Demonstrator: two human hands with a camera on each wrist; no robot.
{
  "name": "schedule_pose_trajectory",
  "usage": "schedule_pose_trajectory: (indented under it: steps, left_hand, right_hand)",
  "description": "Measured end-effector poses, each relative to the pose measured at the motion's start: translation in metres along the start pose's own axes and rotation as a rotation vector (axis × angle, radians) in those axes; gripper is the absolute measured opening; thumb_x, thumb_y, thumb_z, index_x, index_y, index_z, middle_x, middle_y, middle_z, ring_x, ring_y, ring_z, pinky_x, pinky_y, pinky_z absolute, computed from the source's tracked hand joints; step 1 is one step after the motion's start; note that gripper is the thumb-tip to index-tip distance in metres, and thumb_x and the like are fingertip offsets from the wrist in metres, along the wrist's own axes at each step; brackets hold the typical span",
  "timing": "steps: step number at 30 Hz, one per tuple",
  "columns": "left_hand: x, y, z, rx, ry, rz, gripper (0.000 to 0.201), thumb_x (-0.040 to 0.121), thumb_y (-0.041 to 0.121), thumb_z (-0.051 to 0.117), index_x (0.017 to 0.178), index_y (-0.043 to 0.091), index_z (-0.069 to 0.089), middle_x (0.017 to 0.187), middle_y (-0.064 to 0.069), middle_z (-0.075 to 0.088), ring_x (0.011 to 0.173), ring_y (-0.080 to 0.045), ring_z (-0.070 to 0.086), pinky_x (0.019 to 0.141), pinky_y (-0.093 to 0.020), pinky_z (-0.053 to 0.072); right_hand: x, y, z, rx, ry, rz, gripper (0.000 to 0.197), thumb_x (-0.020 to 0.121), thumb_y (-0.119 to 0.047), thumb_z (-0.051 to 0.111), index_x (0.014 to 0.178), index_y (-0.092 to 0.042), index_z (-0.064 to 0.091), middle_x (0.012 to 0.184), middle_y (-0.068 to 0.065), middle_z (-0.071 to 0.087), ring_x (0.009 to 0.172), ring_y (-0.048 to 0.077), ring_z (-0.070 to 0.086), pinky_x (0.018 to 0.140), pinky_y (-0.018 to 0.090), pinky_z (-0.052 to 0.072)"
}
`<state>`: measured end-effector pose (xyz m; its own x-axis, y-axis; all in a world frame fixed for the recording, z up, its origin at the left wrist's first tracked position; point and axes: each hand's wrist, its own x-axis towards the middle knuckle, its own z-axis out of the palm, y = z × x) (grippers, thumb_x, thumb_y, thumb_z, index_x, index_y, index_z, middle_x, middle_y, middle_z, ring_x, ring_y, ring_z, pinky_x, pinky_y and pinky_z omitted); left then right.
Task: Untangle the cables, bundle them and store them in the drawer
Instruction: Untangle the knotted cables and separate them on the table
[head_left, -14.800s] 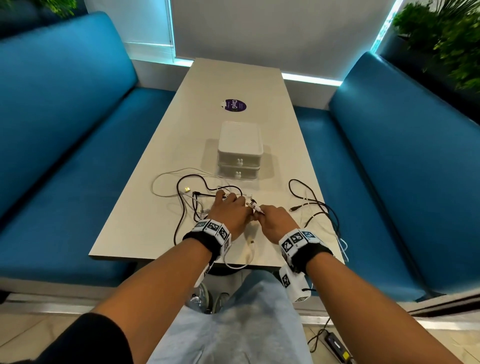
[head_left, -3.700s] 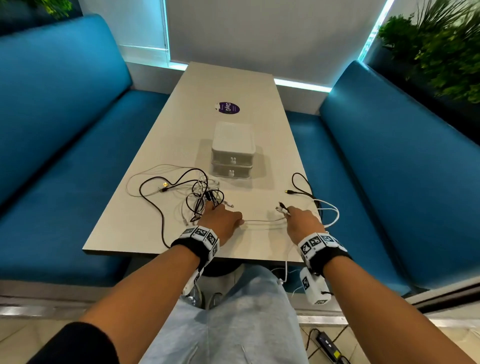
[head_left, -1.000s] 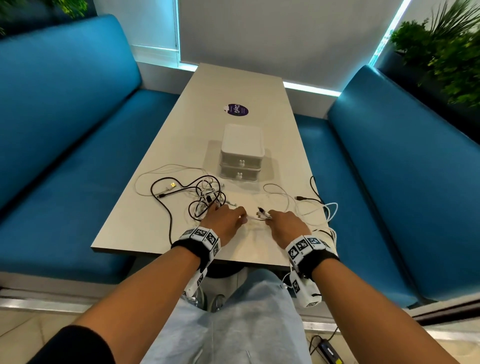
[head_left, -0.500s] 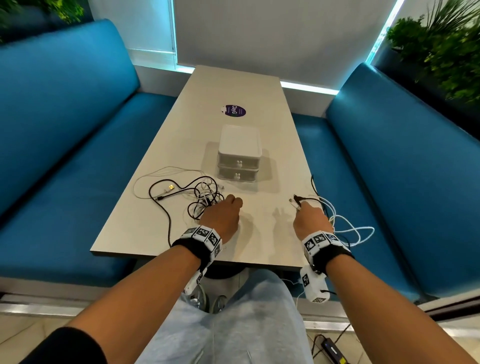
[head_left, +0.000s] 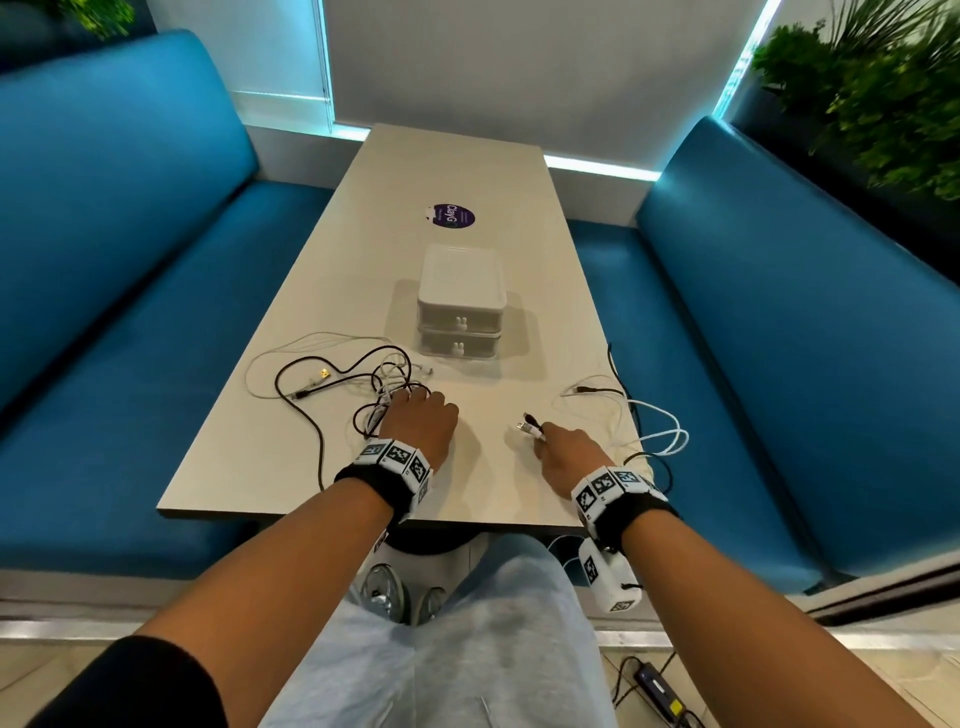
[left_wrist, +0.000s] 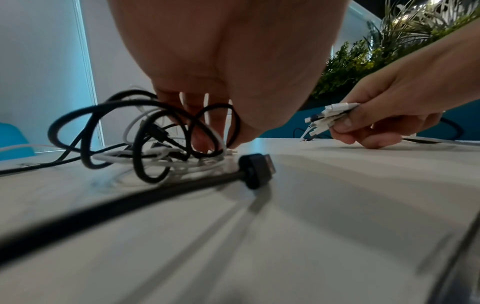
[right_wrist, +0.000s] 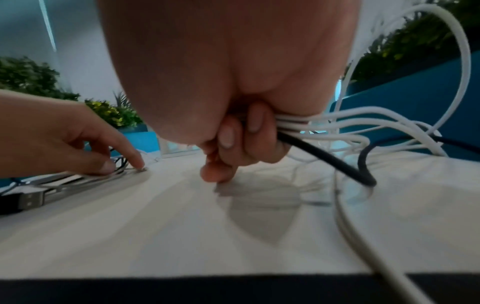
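Note:
A tangle of black and white cables lies on the table left of centre. My left hand reaches into it, fingertips straight down on the loops and the index finger touching a small plug on the tabletop. My right hand grips a bunch of freed cable ends; their plugs stick out past the thumb. The white cables and a black cable trail out behind the curled fingers. The white two-drawer box stands shut behind the hands.
Loops of freed cable hang over the table's right edge. A black USB plug lies near my left wrist. Blue benches flank the table, and a purple sticker sits beyond the box. A power adapter lies on the floor.
A second ago the hands were close together. The right hand pulled a white cable away to the right and has come back leftward with the ends. The left hand reached further into the tangle.

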<state>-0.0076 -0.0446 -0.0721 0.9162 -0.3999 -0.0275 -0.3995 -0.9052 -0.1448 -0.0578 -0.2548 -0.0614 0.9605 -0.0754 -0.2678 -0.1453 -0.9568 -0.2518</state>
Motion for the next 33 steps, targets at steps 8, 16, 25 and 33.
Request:
schedule_pose_trajectory:
  steps: [8, 16, 25, 33]
  left_hand:
    - [0.0, 0.0, -0.003, 0.02, 0.037, -0.001, 0.034, 0.09, 0.008, 0.047, 0.119, 0.023, 0.057, 0.118, 0.001, 0.06, 0.121, -0.027, 0.048, 0.102, -0.042, 0.033]
    - [0.001, 0.003, -0.003, -0.087, 0.085, -0.007, 0.028, 0.09, 0.006, 0.049, 0.112, 0.023, 0.052, 0.111, -0.006, 0.06, 0.111, -0.03, 0.048, 0.092, -0.041, 0.038]
    - [-0.001, 0.024, -0.006, -0.55, 0.331, 0.024, 0.024, 0.1, 0.036, 0.049, 0.119, 0.022, 0.047, 0.093, -0.002, 0.07, 0.093, -0.027, 0.058, 0.084, -0.039, 0.041]
    - [-0.002, 0.024, 0.005, -0.578, 0.243, 0.024, 0.024, 0.095, 0.043, 0.053, 0.106, 0.023, 0.046, 0.093, 0.0, 0.065, 0.091, -0.028, 0.053, 0.078, -0.041, 0.046]
  right_hand:
    - [0.001, -0.019, -0.002, 0.143, 0.037, -0.045, 0.021, 0.099, -0.03, 0.034, 0.103, -0.02, 0.053, 0.095, 0.011, 0.064, 0.083, 0.033, 0.06, 0.076, 0.041, 0.052]
    - [-0.001, -0.026, 0.001, 0.355, 0.097, -0.041, 0.021, 0.1, -0.024, 0.035, 0.097, -0.02, 0.056, 0.098, 0.011, 0.065, 0.088, 0.032, 0.06, 0.07, 0.031, 0.04]
    - [-0.001, -0.049, -0.011, 0.517, 0.158, -0.005, 0.037, 0.098, -0.04, 0.044, 0.096, -0.012, 0.067, 0.088, 0.007, 0.065, 0.087, 0.028, 0.06, 0.072, 0.031, 0.04]
    - [0.0, -0.05, -0.011, 0.573, 0.111, -0.02, 0.019, 0.092, -0.024, 0.056, 0.073, -0.02, 0.055, 0.084, 0.006, 0.066, 0.087, 0.028, 0.061, 0.077, 0.035, 0.046]
